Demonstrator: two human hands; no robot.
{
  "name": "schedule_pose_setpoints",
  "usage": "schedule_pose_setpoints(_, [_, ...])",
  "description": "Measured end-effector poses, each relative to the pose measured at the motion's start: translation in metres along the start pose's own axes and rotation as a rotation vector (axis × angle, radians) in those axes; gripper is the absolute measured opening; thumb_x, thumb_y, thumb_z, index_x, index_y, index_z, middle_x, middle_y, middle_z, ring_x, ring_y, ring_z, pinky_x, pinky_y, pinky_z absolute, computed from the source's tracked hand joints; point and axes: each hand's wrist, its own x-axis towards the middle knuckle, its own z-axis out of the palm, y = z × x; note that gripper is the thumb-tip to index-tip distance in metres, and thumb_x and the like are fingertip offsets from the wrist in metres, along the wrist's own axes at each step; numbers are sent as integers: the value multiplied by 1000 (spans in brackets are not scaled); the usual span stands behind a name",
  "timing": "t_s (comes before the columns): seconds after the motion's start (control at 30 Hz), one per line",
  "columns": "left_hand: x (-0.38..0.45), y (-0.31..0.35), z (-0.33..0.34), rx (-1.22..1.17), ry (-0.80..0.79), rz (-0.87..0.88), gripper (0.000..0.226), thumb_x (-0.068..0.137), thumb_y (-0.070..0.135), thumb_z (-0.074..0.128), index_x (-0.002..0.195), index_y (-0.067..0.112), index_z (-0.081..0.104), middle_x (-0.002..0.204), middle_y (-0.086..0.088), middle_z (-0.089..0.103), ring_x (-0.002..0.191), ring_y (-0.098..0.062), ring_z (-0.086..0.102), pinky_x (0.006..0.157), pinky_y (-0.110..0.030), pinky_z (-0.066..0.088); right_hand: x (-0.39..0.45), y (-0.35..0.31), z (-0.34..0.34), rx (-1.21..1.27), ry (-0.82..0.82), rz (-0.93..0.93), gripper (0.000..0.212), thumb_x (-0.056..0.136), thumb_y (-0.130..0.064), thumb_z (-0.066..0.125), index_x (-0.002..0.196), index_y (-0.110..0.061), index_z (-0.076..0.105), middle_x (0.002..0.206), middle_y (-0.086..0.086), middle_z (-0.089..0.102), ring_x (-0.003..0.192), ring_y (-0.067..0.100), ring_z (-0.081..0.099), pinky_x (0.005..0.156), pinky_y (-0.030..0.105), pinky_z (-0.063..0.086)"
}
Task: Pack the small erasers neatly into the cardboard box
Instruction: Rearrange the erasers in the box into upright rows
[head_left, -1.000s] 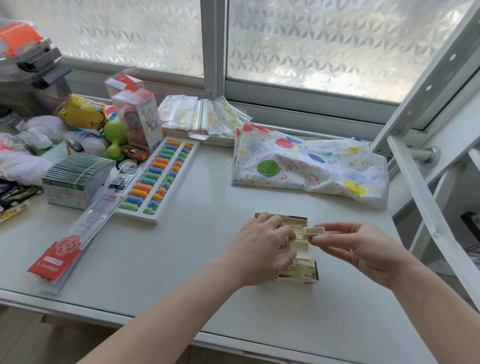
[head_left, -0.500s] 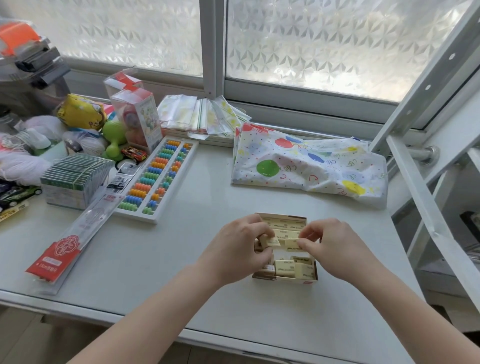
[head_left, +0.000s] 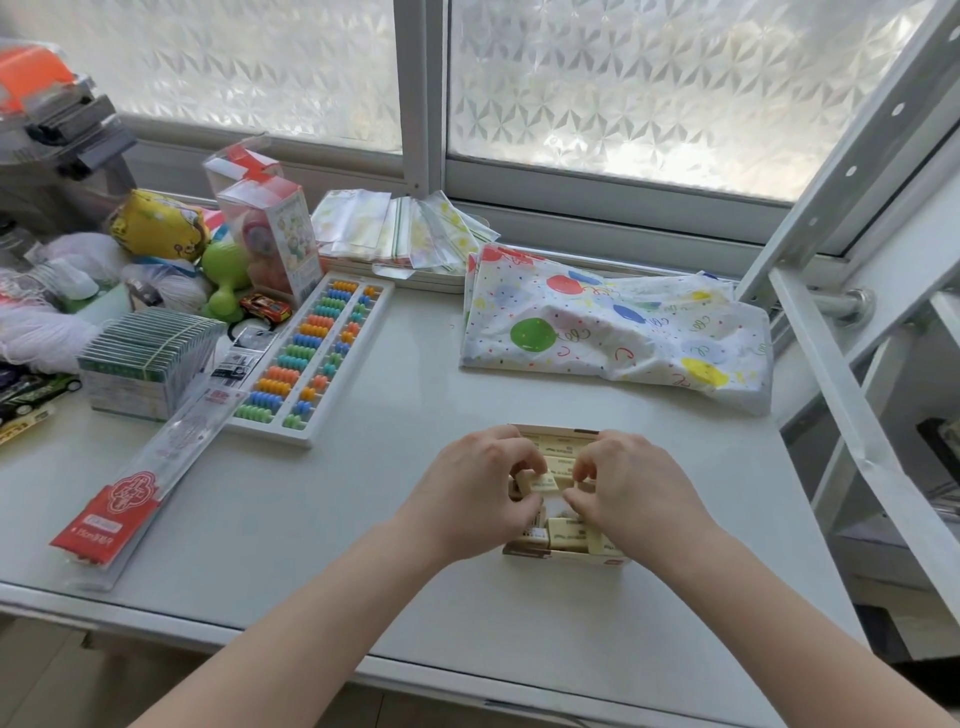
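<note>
Setting: pale grey table (head_left: 363, 493) set against a frosted, patterned window (head_left: 649, 88); a white metal frame (head_left: 852, 171) slants down the right side.
Cardboard box: small open cardboard box (head_left: 558, 431) lying flat on the table near its front edge, directly under both hands; its far wall and its near rim show, the middle is covered.
Erasers: cream erasers (head_left: 569, 531) with dark printed lettering lie packed inside the box, in rows at the far end and a few at the near end.
Left hand: left hand (head_left: 480, 491) over the left half of the box, fingers curled narrow and pinching one eraser (head_left: 543, 482) between thumb and fingertips, just above the box interior.
Right hand: right hand (head_left: 636, 493) over the right half of the box, fingers (head_left: 584, 467) bent inward and close together; whether they grip that same eraser or only touch it cannot be told.
Far right of table: folded white cloth with coloured balloon print (head_left: 613, 332), well apart from the box.
Left of table: abacus (head_left: 314, 358) with coloured beads, a ruler in a clear sleeve with a red label (head_left: 150, 467) beside it, and a banded stack of small packs (head_left: 148, 356).
Back left corner: heap of toys, including a small red toy car (head_left: 266, 307).
</note>
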Motion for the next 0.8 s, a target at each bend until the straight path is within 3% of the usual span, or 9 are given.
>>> schedule_pose_setpoints(0.23, [1,-1,0,-15,5,3,16,74,22,65,90,19,68,88,8,63,80,-12,61,76,-33,51,6,4,2,34,20,36,5,77,-22,60,79,-19,57,89,0,57,90,21,52,72,27,37])
schedule_pose_setpoints(0.33, [0,-3,-2,-41,7,16,23,75,20,67,98,20,62,92,8,65,85,-10,62,79,-32,51,8,9,-3,97,-42,-15,12,75,-23,66,78,-22,55,86,-4,54,83,14,47,71,24,35])
schedule_pose_setpoints(0.53, [-7,-9,-4,-321,57,-63,45,75,17,75,107,33,48,95,11,67,91,4,65,81,-27,55,-4,15,-24,387,-37,-238,30,70,-22,76,99,-22,67,92,-10,65,87,6,59,73,18,47])
schedule_pose_setpoints(0.67, [-7,-4,-1,-408,92,-57,44,74,15,76,109,26,51,94,9,70,91,2,67,84,-22,54,-5,7,-19,310,12,-362,17,77,-23,71,94,-23,72,89,-10,68,81,7,60,75,25,50])
schedule_pose_setpoints(0.8, [-2,-5,-2,-303,75,-60,45,74,14,72,112,26,51,97,9,66,95,1,62,89,-22,50,2,13,-18,291,13,-271,15,76,-20,71,91,-20,71,84,-7,68,75,5,59,76,25,51])
